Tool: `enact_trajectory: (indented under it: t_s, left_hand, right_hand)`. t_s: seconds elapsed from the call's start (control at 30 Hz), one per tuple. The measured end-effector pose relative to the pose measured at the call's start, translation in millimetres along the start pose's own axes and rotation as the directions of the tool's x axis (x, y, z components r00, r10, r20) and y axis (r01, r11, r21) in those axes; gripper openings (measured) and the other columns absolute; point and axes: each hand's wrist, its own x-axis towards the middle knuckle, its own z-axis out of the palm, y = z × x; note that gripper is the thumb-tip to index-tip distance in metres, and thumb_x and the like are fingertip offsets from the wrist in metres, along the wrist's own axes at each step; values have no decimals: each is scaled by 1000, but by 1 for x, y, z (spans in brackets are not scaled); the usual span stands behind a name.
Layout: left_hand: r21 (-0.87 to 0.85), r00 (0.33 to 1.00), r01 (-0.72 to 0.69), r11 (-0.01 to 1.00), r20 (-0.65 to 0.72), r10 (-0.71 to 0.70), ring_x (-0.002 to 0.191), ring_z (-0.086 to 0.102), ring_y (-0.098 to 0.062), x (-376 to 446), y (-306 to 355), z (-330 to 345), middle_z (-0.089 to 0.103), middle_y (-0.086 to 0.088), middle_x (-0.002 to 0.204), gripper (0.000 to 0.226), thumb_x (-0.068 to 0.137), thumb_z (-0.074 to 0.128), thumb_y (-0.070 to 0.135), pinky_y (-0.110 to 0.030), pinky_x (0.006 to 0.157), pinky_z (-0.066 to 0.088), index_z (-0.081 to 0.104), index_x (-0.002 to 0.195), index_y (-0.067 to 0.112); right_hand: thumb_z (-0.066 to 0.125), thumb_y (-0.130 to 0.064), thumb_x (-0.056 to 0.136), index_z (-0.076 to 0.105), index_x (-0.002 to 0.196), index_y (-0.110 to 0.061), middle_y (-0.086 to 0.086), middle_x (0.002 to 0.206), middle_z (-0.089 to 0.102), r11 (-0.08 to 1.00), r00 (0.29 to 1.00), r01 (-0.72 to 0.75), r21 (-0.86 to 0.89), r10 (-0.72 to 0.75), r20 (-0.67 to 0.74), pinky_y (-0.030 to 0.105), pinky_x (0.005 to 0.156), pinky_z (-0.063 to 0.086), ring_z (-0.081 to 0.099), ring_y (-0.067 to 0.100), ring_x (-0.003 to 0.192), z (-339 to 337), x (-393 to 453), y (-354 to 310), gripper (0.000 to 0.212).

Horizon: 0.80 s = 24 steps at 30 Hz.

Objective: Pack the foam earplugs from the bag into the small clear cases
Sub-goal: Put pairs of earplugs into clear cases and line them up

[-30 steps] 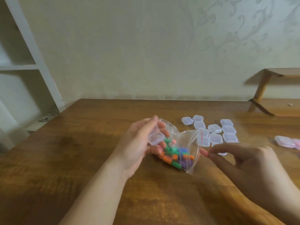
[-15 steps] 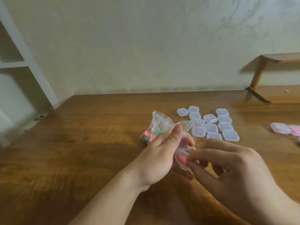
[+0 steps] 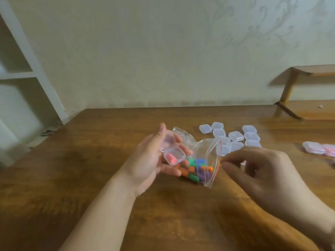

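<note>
- Wall [image 3: 126, 51] ahead of me: pale cream-green, matte, with a faint raised scroll pattern [image 3: 253, 29] curling across its upper right.
- Table [image 3: 90, 160] in front of me: dark brown wood with a visible grain and a dull sheen; its far edge runs right along the wall.
- At left, a white shelving unit [image 3: 27, 57], its upright slanting in my view, with a horizontal shelf board and shadowed recesses above and below it.
- Below that unit, past the table's left corner, something crumpled and pale lies on the floor [image 3: 49, 131]; too blurred to name.
- Far right: a small wooden shelf [image 3: 308, 87] with a slanted leg, standing on the table against the wall.
- Light is dim, warm and even; soft shadows.
</note>
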Motion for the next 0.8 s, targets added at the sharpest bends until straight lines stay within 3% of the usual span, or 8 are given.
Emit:
enact_trajectory:
  t_s: [0.1, 0.27, 0.37, 0.43, 0.57, 0.67, 0.73, 0.8]
  left_hand:
    - [-4, 982, 12, 1000, -190, -13, 74, 71, -20, 9, -3, -16, 73, -10, 91, 50, 99, 33, 52, -27, 51, 54, 65, 101, 13]
    - [-75, 924, -46, 996, -383, 14, 78, 70, -25, 25, -17, -27, 70, -14, 89, 49, 102, 35, 49, -38, 67, 58, 63, 101, 9]
    - [-105, 902, -34, 994, -432, -15, 83, 70, -26, 33, -24, -29, 69, -16, 92, 48, 103, 37, 47, -42, 75, 59, 64, 101, 7]
    - [-100, 895, -7, 995, -445, -38, 83, 70, -26, 36, -27, -29, 70, -15, 92, 48, 103, 36, 47, -39, 72, 58, 64, 101, 7]
    - [-100, 894, 11, 995, -444, -54, 82, 71, -26, 37, -26, -30, 70, -16, 94, 48, 103, 35, 47, -39, 73, 58, 64, 101, 9]
    - [-90, 895, 11, 996, -443, -50, 81, 71, -25, 36, -25, -30, 71, -15, 93, 46, 103, 36, 47, -39, 74, 59, 64, 100, 10]
    - [-72, 899, -3, 997, -436, -29, 80, 71, -25, 33, -23, -30, 72, -13, 90, 46, 103, 36, 47, -40, 75, 59, 65, 99, 11]
    - [-29, 910, -21, 999, -414, 7, 81, 71, -26, 29, -19, -28, 73, -11, 89, 48, 103, 35, 48, -40, 73, 59, 65, 99, 12]
  right_hand:
    - [66, -27, 87, 74, 89, -37, -29, 76, 61, 991, 972, -85, -102, 106, 211, 4, 59, 41, 56, -13, 67, 14, 25, 8, 13]
    - [52, -24, 96, 69, 110, -31, -15, 103, 63, 967, 926, -115, -227, 187, 328, 12, 59, 46, 55, 3, 77, 43, 56, 12, 23]
    - [46, -25, 98, 67, 109, -30, -13, 82, 57, 941, 927, -129, -312, 226, 298, 11, 49, 39, 52, 2, 63, 57, 63, 13, 24]
    - [48, -29, 98, 63, 98, -31, -13, 71, 48, 918, 933, -133, -373, 243, 265, 16, 53, 36, 44, 2, 59, 65, 64, 13, 15]
    - [53, -38, 94, 51, 76, -35, -15, 66, 46, 928, 958, -132, -349, 210, 196, 23, 61, 34, 45, 5, 66, 73, 66, 9, 18]
    - [55, -36, 92, 59, 77, -32, -13, 68, 52, 929, 951, -163, -333, 238, 197, 24, 58, 38, 51, 8, 68, 77, 67, 7, 16]
    - [58, -36, 90, 66, 81, -28, -11, 74, 60, 941, 955, -185, -284, 240, 176, 28, 63, 48, 59, 11, 73, 77, 67, 7, 14]
    - [61, -35, 89, 67, 82, -33, -15, 73, 62, 956, 957, -191, -223, 232, 176, 26, 61, 51, 62, 6, 71, 71, 62, 9, 10]
